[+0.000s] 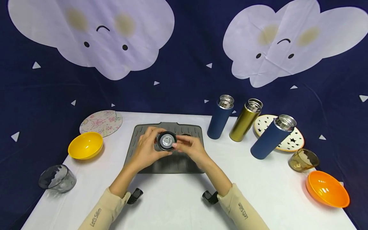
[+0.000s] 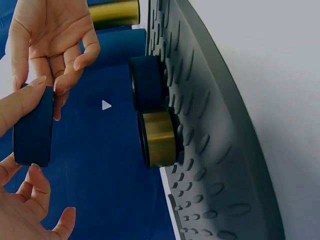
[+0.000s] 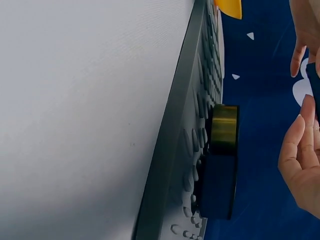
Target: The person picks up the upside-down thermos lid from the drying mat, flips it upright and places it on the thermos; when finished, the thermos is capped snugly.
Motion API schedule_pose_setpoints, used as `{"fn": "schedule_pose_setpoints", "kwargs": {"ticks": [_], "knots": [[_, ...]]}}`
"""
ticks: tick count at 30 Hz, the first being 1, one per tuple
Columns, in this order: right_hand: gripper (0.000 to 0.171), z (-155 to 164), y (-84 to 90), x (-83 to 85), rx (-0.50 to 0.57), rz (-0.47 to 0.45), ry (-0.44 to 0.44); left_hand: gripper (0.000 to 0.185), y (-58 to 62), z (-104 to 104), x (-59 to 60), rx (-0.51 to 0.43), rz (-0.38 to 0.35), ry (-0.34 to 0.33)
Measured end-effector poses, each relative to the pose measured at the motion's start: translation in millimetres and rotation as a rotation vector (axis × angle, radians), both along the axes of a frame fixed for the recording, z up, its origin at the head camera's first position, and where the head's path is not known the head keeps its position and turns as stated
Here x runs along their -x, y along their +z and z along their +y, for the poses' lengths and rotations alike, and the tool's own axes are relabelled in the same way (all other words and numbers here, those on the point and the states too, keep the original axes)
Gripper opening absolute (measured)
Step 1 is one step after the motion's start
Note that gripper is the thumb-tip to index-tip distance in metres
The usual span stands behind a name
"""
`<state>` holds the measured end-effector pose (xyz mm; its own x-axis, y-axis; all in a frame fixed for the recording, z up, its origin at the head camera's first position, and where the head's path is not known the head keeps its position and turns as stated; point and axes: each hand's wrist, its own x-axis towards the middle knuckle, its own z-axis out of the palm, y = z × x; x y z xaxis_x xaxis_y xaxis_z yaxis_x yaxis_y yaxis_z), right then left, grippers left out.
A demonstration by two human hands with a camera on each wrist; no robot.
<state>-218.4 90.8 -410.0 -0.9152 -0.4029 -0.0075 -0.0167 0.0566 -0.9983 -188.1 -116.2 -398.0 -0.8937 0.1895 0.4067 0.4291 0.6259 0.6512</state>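
Note:
Both hands hold a navy bottle lid [image 1: 167, 141] above a grey drying mat [image 1: 172, 166]. The lid's silver inner disc and black ring face the head camera; its blue side [image 2: 33, 130] shows in the left wrist view. My left hand [image 1: 147, 147] grips the lid from the left, thumb along its near edge. From the right, my right hand [image 1: 193, 149] pinches its rim, with the thumb tip over the edge. Beneath, a gold lid [image 2: 160, 139] and another navy lid [image 2: 146, 82] sit side by side on the mat, mostly hidden by the hands in the head view.
Right of the mat stand two open navy bottles [image 1: 219, 121] [image 1: 271, 140] and a gold bottle [image 1: 245, 123]. Farther right are a star-patterned plate [image 1: 293, 140], amber glass [image 1: 303, 160] and orange bowl [image 1: 327, 188]. Left are a floral placemat [image 1: 101, 123], yellow bowl [image 1: 85, 146] and grey glass [image 1: 58, 179].

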Motion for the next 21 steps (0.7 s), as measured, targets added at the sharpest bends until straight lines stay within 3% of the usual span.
{"fn": "schedule_pose_setpoints", "kwargs": {"ticks": [13, 17, 21], "knots": [[0.047, 2.6, -1.8, -1.2, 0.030, -0.038, -0.024, 0.083, -11.4, 4.1, -1.4, -0.014, 0.029, -0.007], [0.045, 3.7, -1.1, -2.4, 0.030, -0.019, -0.026, 0.086, -13.9, 2.9, -2.5, -0.024, -0.027, -0.023], [0.042, 6.8, -1.9, -3.7, 0.008, 0.029, -0.034, 0.083, -16.4, -2.9, -0.8, -0.097, -0.128, -0.072]]}}
